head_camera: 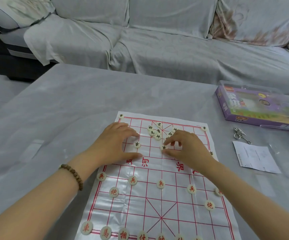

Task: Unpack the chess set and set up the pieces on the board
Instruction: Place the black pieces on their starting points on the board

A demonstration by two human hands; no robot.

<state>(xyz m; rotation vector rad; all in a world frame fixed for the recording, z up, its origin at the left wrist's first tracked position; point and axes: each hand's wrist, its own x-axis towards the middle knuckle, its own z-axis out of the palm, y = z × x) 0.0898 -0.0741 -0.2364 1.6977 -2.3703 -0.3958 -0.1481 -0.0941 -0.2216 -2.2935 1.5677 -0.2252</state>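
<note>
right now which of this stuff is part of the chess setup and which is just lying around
Job: board, red pieces, black pile, black piece pinched by right hand, purple box.
Lying about: metal rings, paper leaflet, sofa.

Only 1 view was given: a wide-angle head camera that looked forward and down from above the near edge of the board (145, 201), close over it, with the table (71, 104) beyond and a sofa (157, 49) across the top.
</note>
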